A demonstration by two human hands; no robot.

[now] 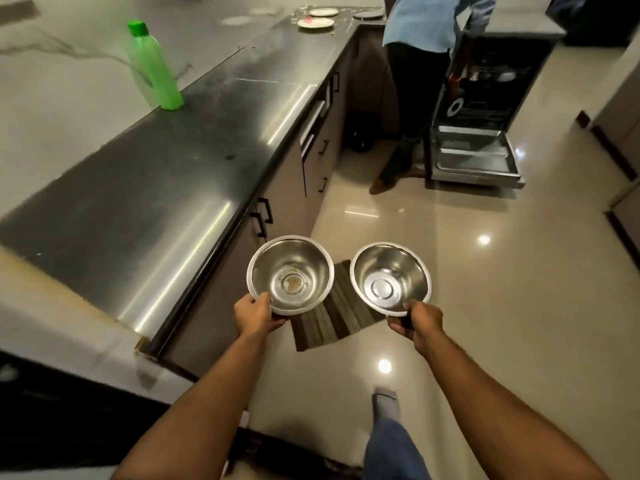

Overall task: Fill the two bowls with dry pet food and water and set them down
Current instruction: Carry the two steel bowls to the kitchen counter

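I hold two round steel bowls out in front of me above the floor. My left hand [256, 315] grips the near rim of the left bowl [291, 273], which has a faint brownish mark at its bottom. My right hand [417, 322] grips the near rim of the right bowl [390, 277], whose inside looks clean. Both bowls are level with no food or water in them. A green plastic bottle [154, 65] with a green cap stands on the dark countertop [166, 188] to my left.
A striped mat [334, 322] lies on the glossy tiled floor below the bowls. Cabinets with black handles [261, 216] run under the counter. Ahead, another person [420, 81] stands at an open dishwasher [478, 147]. Plates [317, 20] sit at the counter's far end.
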